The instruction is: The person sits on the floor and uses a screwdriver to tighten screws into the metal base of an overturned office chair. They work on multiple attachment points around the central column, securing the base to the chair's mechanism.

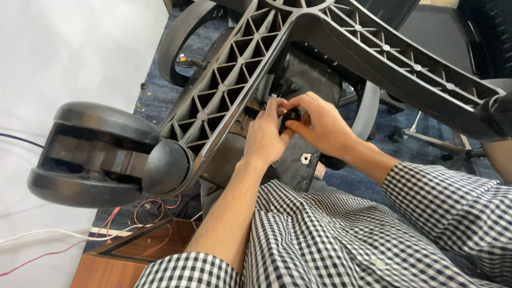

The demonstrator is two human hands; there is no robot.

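Clearly both hands meet under the upturned chair base (320,32), in the middle of the scene. The left hand (265,136) reaches up from the near side, its fingers curled and pressed against a small black knob (292,114) on the underside of the seat (296,160). The right hand (317,125) comes in from the right and closes its thumb and fingers around the same knob, so the two hands touch each other there. What the left fingertips grip behind the knob is hidden.

One ribbed leg of the base runs from the far middle down to the near left and ends in a large black caster (101,154). A second leg stretches away to the far right. Both forearms come out of rolled sleeves of a black-and-white checked shirt (341,240) at the near edge. A white wall (69,53) fills the left, with thin red and white wires (64,237) lying beside a brown wooden box (138,256) at the near left. Blue carpet (154,101) shows between the chair parts.
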